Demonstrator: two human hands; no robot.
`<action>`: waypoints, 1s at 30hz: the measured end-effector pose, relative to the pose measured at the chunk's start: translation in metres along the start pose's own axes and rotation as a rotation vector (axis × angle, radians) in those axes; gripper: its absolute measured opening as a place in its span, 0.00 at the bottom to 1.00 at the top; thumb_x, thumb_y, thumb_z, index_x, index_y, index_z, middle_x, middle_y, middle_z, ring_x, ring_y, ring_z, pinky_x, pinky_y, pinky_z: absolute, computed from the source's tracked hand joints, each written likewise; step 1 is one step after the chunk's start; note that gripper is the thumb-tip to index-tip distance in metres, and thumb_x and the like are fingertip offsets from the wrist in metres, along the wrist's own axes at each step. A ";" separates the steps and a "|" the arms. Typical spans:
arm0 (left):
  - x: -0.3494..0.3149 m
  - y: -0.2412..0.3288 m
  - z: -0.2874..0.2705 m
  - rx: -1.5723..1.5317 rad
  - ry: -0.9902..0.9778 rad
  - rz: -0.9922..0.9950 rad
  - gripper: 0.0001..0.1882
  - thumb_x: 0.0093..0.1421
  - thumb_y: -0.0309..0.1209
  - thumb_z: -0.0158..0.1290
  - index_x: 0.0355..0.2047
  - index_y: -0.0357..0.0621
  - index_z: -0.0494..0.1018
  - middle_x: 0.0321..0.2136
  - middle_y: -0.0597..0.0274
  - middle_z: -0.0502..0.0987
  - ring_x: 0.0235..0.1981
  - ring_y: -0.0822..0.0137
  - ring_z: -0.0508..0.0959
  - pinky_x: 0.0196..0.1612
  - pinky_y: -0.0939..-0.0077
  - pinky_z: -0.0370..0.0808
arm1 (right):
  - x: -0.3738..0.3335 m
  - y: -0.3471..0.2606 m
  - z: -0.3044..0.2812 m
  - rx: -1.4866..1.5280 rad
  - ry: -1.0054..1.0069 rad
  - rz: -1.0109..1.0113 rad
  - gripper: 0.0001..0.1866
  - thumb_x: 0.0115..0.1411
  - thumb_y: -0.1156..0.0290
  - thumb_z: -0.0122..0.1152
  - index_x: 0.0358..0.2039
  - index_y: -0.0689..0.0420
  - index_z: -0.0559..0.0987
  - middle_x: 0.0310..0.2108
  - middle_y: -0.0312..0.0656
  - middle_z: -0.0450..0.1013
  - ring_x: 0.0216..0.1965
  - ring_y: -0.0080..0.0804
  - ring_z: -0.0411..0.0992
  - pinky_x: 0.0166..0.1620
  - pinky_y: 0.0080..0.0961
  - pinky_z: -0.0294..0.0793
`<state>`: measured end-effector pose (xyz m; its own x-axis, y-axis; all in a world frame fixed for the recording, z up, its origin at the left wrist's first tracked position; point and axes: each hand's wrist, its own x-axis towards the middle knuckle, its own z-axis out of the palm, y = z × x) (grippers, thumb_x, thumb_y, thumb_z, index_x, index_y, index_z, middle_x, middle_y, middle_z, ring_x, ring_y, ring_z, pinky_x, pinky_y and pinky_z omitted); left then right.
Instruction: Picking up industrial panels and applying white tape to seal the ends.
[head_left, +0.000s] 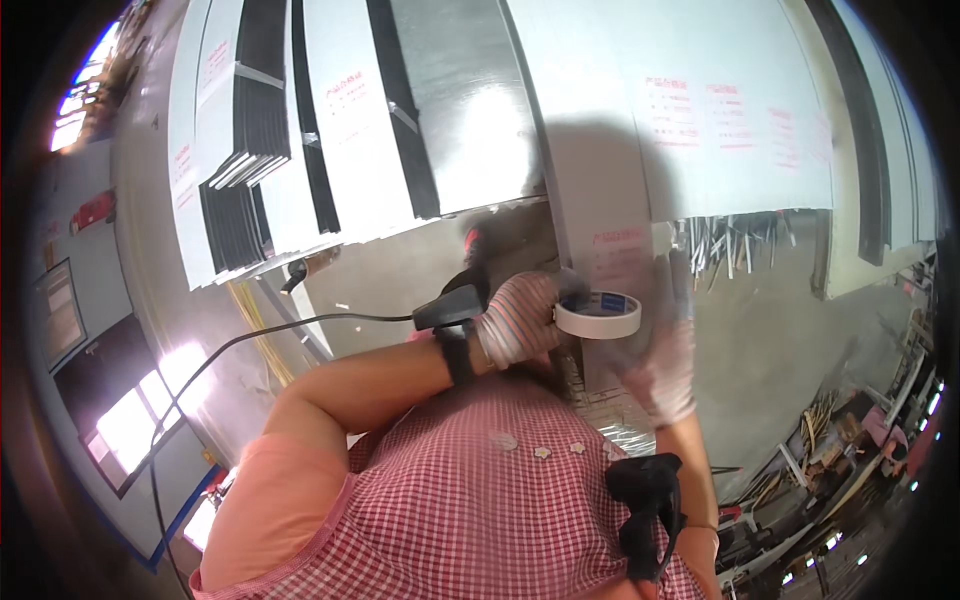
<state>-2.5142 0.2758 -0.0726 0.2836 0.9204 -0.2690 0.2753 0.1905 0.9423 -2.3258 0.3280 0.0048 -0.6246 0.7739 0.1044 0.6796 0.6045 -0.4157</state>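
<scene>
My left hand point(518, 318), in a striped knit glove, is closed on a roll of white tape point(612, 326) in front of my body. The roll lies nearly flat, with a blue label inside its core. My right hand point(664, 378), in a similar glove, is just to the right of the tape and below it. Motion smears its fingers, so their grip cannot be made out. Beyond the tape runs a long panel point(600, 190) in pale wrapping with red print, its near end reaching toward me between my hands.
White-wrapped panels point(345, 120) with dark strips lie on a metal table point(470, 110) ahead. Thin metal strips point(735, 245) stick out below the wrapped panels at right. A black cable point(290, 325) trails from my left wrist. Scrap pieces point(830, 430) litter the floor at far right.
</scene>
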 end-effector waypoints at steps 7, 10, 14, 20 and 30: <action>0.011 0.008 -0.001 0.171 -0.060 -0.209 0.30 0.50 0.40 0.68 0.50 0.39 0.73 0.33 0.49 0.82 0.35 0.52 0.83 0.40 0.63 0.78 | 0.001 0.035 -0.034 0.775 -0.513 0.417 0.16 0.63 0.67 0.57 0.48 0.59 0.82 0.31 0.50 0.79 0.30 0.41 0.79 0.36 0.36 0.75; 0.017 0.017 0.000 0.111 -0.131 -0.375 0.27 0.52 0.38 0.67 0.49 0.38 0.74 0.31 0.53 0.80 0.29 0.62 0.81 0.35 0.69 0.77 | -0.004 0.094 -0.002 0.359 -0.455 0.475 0.15 0.63 0.69 0.55 0.47 0.61 0.81 0.34 0.54 0.80 0.30 0.37 0.80 0.34 0.29 0.76; 0.022 0.004 -0.002 0.117 -0.095 -0.125 0.25 0.55 0.39 0.65 0.48 0.37 0.74 0.29 0.54 0.79 0.27 0.65 0.79 0.33 0.70 0.76 | -0.065 0.134 0.093 0.089 -0.365 0.560 0.12 0.62 0.69 0.57 0.44 0.59 0.82 0.31 0.54 0.79 0.30 0.51 0.78 0.34 0.34 0.78; 0.058 -0.097 -0.004 -0.175 0.385 -0.054 0.19 0.61 0.38 0.60 0.47 0.38 0.74 0.31 0.56 0.80 0.29 0.67 0.78 0.35 0.71 0.76 | -0.047 0.082 0.043 0.480 -0.245 0.633 0.21 0.65 0.59 0.52 0.52 0.59 0.75 0.35 0.61 0.77 0.37 0.62 0.75 0.38 0.49 0.75; -0.043 -0.036 0.043 -0.056 -0.307 -0.270 0.31 0.60 0.44 0.61 0.55 0.34 0.68 0.39 0.54 0.81 0.43 0.59 0.82 0.51 0.68 0.77 | -0.120 0.071 -0.032 0.259 -0.886 0.393 0.32 0.60 0.50 0.61 0.62 0.50 0.69 0.46 0.51 0.77 0.41 0.53 0.78 0.44 0.40 0.78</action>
<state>-2.4966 0.2145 -0.1033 0.4714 0.6919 -0.5469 0.3290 0.4374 0.8369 -2.1907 0.2841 -0.0084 -0.5067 0.4263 -0.7494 0.8604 0.1949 -0.4709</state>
